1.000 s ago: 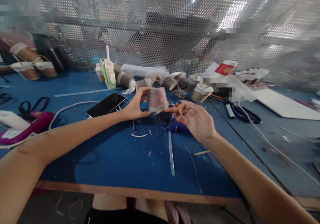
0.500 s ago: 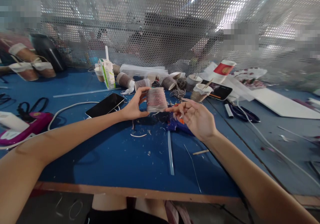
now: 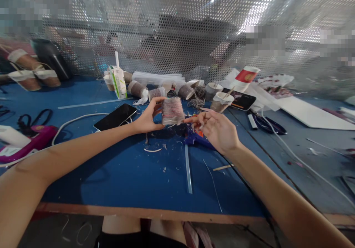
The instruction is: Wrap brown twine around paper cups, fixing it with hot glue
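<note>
My left hand is closed around a yarn-wrapped cup, thumb below and fingers above. Rows of greyish-pink yarn cover the cup's side, and loose fibres stick out at its lower edge. Held tilted on its side, the cup is above the table. My right hand reaches in from the right, its index fingertip touching the cup's lower right edge; the other fingers are loosely curled and apart. Partly behind that hand lies a blue glue gun with an orange trigger. A clear glue stick lies in front of it.
Behind are several yarn-wrapped cups, a drink carton and a perforated metal screen. A black phone lies left, near a magenta device. A wooden stick, scraps and cables lie around the blue table.
The whole view has shifted slightly. Both hands keep nearly the same pose, with the right index finger still at the cup's lower edge.
</note>
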Action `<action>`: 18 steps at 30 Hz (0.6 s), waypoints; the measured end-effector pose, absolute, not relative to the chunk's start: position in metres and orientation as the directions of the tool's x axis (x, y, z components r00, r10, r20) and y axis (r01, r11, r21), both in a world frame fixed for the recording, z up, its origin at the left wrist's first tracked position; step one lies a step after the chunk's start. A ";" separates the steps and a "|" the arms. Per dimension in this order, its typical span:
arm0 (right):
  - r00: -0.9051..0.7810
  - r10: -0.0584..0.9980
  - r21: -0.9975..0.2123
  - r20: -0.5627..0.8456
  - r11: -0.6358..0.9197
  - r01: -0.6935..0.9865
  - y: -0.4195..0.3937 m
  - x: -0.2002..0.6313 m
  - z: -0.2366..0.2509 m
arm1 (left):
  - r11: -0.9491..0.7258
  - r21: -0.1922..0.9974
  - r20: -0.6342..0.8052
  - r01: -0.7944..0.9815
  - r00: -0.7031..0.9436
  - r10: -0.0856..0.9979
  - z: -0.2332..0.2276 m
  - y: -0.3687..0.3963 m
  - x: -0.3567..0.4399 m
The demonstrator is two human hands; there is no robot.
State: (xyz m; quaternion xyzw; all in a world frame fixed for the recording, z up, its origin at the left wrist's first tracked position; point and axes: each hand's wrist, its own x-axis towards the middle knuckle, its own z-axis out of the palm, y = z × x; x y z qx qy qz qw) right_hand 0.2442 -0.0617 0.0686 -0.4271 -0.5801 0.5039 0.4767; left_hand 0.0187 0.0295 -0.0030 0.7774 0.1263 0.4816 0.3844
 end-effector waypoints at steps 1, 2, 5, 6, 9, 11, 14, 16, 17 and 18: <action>-0.133 0.985 -0.993 0.114 0.116 0.011 -0.059 0.248 0.069 | -0.666 0.723 0.653 -0.186 0.500 0.569 -0.003 0.030 0.019; -0.082 0.991 -0.994 0.109 0.110 0.007 -0.056 0.252 0.069 | -0.661 0.723 0.656 -0.198 0.495 0.569 -0.004 0.031 0.019; 0.012 0.991 -0.991 0.134 0.134 -0.019 -0.053 0.259 0.072 | -0.659 0.715 0.674 -0.233 0.480 0.561 -0.007 0.034 0.020; 0.004 0.988 -0.988 0.152 0.152 -0.034 -0.055 0.258 0.073 | -0.657 0.715 0.676 -0.239 0.477 0.562 -0.008 0.035 0.020; -0.125 0.975 -0.983 0.182 0.175 -0.062 -0.065 0.246 0.075 | -0.646 0.722 0.673 -0.248 0.472 0.570 -0.009 0.035 0.020; -0.204 0.966 -0.987 0.160 0.153 -0.049 -0.071 0.238 0.075 | -0.636 0.727 0.671 -0.258 0.466 0.577 -0.009 0.035 0.021; -0.207 0.970 -0.992 0.125 0.120 -0.039 -0.071 0.233 0.072 | -0.628 0.723 0.679 -0.288 0.469 0.565 -0.010 0.035 0.020; -0.151 0.982 -0.993 0.115 0.108 -0.052 -0.066 0.238 0.070 | -0.631 0.713 0.688 -0.306 0.475 0.548 -0.010 0.037 0.020; -0.119 0.987 -0.994 0.104 0.098 -0.050 -0.063 0.242 0.069 | -0.631 0.710 0.692 -0.314 0.479 0.540 -0.011 0.038 0.019; -0.088 0.992 -0.996 0.087 0.084 -0.037 -0.059 0.246 0.068 | -0.630 0.707 0.695 -0.321 0.480 0.536 -0.012 0.039 0.019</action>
